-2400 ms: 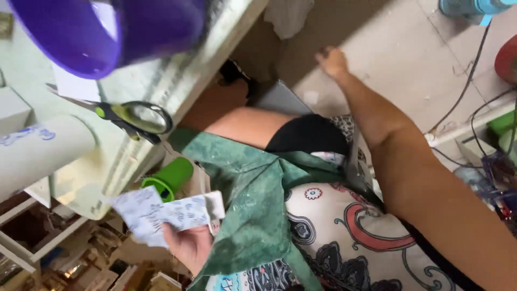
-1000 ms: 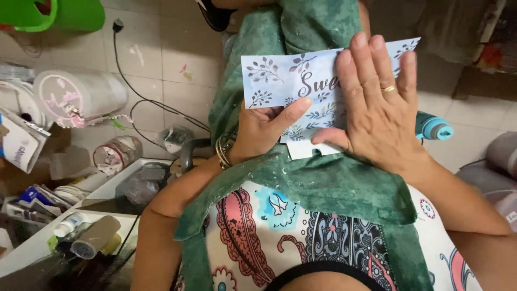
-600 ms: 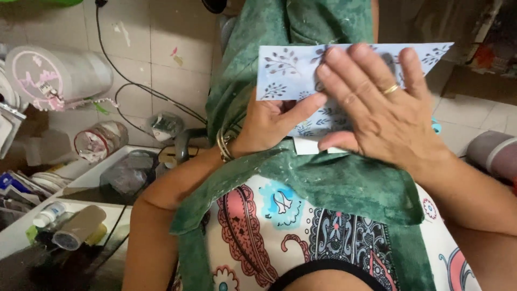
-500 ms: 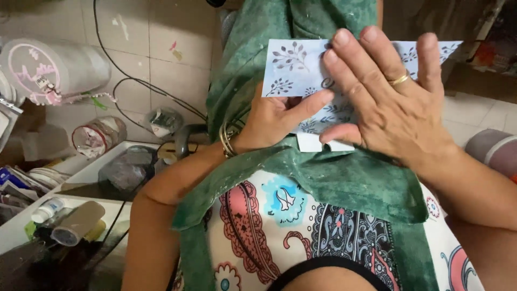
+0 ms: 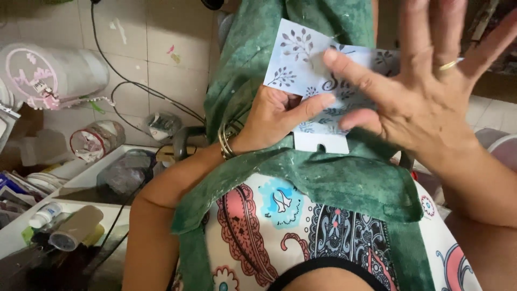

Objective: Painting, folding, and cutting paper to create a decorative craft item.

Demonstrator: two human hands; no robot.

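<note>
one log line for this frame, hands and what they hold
left hand: grips pale blue leaf-print card on green apron | right hand: open, fingers spread over card | floor: tile

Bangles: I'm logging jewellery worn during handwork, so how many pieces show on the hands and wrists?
2 visible: stacked bangles on the left wrist, and a gold ring on the right hand. Others may be hidden.
</note>
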